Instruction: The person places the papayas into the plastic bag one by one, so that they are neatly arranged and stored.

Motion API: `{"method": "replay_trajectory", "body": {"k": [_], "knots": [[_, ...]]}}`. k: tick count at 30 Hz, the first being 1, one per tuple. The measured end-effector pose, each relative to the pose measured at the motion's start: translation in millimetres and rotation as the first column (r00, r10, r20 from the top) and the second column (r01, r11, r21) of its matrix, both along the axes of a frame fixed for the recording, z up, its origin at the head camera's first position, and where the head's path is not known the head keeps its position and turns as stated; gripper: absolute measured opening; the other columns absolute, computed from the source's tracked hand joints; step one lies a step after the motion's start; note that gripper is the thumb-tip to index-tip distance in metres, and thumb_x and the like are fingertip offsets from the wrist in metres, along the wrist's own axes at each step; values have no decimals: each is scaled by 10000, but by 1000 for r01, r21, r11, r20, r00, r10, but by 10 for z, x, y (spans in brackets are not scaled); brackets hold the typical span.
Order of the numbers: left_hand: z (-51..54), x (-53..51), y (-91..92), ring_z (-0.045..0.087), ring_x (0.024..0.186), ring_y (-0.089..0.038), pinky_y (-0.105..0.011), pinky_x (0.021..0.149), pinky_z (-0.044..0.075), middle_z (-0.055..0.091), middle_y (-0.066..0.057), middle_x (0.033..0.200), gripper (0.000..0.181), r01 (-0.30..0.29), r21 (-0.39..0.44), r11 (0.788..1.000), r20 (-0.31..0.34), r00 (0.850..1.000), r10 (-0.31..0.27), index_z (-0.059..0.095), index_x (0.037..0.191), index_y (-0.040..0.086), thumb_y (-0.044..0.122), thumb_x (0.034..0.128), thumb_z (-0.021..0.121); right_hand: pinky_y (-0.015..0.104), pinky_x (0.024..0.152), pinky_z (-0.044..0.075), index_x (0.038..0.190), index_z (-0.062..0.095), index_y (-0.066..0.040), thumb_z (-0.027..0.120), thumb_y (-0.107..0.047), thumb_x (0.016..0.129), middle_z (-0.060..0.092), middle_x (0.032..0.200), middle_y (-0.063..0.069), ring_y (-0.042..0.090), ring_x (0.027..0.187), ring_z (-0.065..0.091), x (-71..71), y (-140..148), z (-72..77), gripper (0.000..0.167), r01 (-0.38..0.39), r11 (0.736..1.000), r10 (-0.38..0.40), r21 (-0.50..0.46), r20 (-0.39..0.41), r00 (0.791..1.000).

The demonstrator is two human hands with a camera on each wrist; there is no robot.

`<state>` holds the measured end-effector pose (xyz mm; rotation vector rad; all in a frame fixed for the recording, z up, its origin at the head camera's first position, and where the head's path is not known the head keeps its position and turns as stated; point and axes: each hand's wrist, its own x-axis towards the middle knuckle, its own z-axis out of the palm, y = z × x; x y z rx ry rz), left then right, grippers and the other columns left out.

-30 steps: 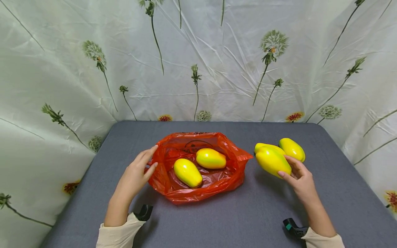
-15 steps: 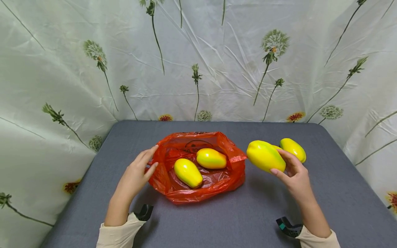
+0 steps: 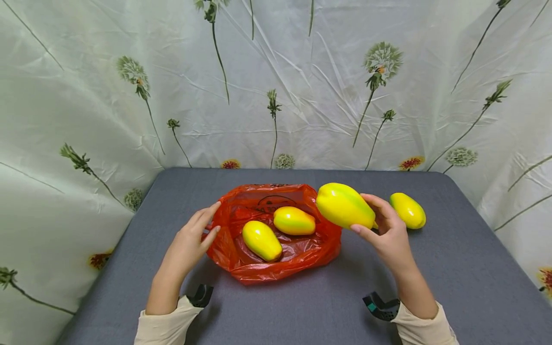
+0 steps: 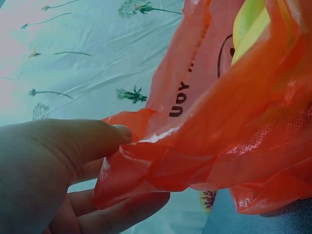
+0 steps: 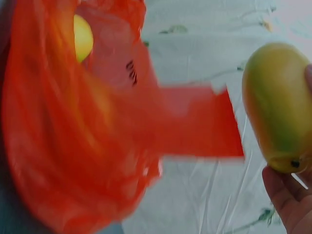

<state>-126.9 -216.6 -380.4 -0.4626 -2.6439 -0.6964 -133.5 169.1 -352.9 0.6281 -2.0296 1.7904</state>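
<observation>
A red plastic bag (image 3: 284, 273) lies with its mouth spread on the grey surface, two yellow oval fruits (image 3: 261, 241) inside. At its left rim is my left hand (image 3: 185, 247); in the left wrist view the bag's edge passes between thumb and fingers, which pinch it. My right hand (image 3: 390, 237) holds another glossy yellow oval fruit (image 3: 345, 206) by one end, in the air at the bag's right rim. The right wrist view shows this held fruit (image 5: 278, 105) with a green tinge and a dark end spot, apart from the bag's red flap (image 5: 200, 122).
Farther right, one more yellow oval fruit (image 3: 407, 211) rests on the grey cloth-covered surface (image 3: 457, 258). A yellow sliver behind my right hand may be another fruit. White fabric with dandelion prints (image 3: 319, 129) hangs around the back and sides.
My right hand has carried the held fruit leftward and slightly up, from beside the other fruits to the bag's right rim. The left hand stays put.
</observation>
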Motion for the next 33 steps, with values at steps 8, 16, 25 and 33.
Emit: {"method": "replay_trajectory", "body": {"k": [8,16,25,33], "knots": [[3,-2,-1,574,833,-225,-394,636,511,490,-120,1196,582,-1,9,1000,4,1000,1,397,1356,136,103,831,645,207,868,387,1265,453,4,691,98,719,487,1205,101,185,1056,474,-13,-326,91,603,-45,995,44,88,20,999],[5,-2,-2,576,833,-220,-394,638,510,492,-117,1197,581,0,9,1000,3,1000,0,401,1353,131,97,828,647,258,849,411,1245,468,2,729,36,707,496,1205,93,204,1023,486,33,-731,192,600,-110,979,101,171,57,993],[13,-6,2,573,847,-231,-406,654,513,482,-125,1208,588,-11,-2,1000,24,1000,11,393,1358,134,103,829,647,296,728,469,1251,492,-98,741,-194,747,517,1137,24,162,905,502,-88,-1052,-1,570,-151,957,117,248,147,982],[-5,-11,-3,575,857,-240,-415,664,512,481,-131,1206,595,-15,-2,1000,36,999,15,385,1364,139,99,831,644,331,706,462,1225,522,-147,753,-292,728,528,1084,-13,150,882,492,-294,-1219,-266,568,-70,940,12,333,172,985]]}}
